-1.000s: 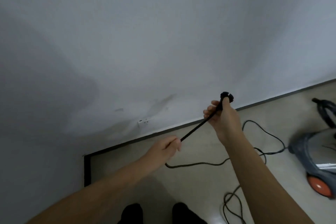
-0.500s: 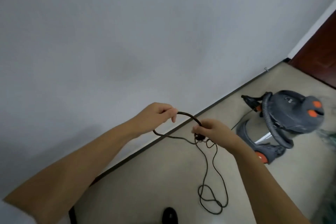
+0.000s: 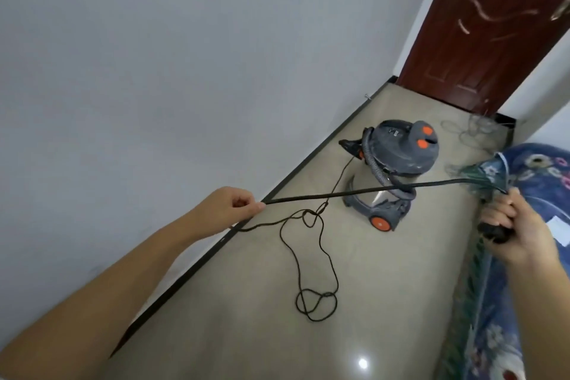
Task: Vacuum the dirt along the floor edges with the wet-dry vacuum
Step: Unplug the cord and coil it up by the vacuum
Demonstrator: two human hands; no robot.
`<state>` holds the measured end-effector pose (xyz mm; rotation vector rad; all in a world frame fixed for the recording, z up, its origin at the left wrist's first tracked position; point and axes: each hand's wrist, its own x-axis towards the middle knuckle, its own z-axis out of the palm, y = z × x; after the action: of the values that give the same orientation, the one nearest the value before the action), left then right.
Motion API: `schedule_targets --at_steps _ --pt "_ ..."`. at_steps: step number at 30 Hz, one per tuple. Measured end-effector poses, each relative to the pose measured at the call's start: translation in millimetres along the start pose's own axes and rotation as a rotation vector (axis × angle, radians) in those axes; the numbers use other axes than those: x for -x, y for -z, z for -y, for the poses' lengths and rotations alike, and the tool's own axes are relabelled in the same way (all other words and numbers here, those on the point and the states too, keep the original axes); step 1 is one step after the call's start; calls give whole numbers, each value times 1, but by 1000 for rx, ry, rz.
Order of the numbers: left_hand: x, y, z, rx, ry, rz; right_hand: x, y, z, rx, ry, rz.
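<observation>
A grey wet-dry vacuum (image 3: pixel 398 160) with orange buttons and an orange wheel stands on the beige floor near the wall, its ribbed hose coiled around it. Its black power cord (image 3: pixel 354 193) is stretched taut between my hands. My left hand (image 3: pixel 229 210) pinches the cord near the wall. At the right my right hand (image 3: pixel 509 225) grips the cord's plug end, fingers curled round it. The rest of the cord (image 3: pixel 311 274) lies in loose loops on the floor and runs to the vacuum.
A white wall with a black skirting (image 3: pixel 200 265) runs along the left. A dark red door (image 3: pixel 481 28) stands at the far end. A bed with a blue flowered cover (image 3: pixel 530 302) borders the right. Thin wires (image 3: pixel 468 129) lie on the floor by the door.
The view has swung right from the wall toward the vacuum and door. My hands have moved far apart, pulling the cord from a small loop into a straight line.
</observation>
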<state>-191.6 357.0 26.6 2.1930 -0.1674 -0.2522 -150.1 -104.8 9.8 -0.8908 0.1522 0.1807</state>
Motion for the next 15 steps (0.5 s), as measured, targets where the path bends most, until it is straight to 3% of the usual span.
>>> schedule_targets --at_steps 3,6,7,8,9,11,13,15 --pt "-1 -29 -10 -126 22 10 1 25 15 -229 -31 39" --pt "-14 -74 -45 -323 -37 182 7 29 28 -526 -67 -3" --pt "-19 -91 -61 -410 -62 254 0 32 34 -489 -126 12" --pt "-23 -108 -76 -485 -88 317 -1 29 45 -254 -174 -33" --pt "-26 -126 -89 -542 -114 372 1 25 52 -66 -119 -65" --pt "-25 -160 -112 -631 -137 459 6 8 58 121 -23 52" --pt "-17 -187 -123 -671 -133 512 6 -2 64 171 -37 45" --pt "-11 -198 -125 -634 -130 490 12 -13 55 391 3 61"
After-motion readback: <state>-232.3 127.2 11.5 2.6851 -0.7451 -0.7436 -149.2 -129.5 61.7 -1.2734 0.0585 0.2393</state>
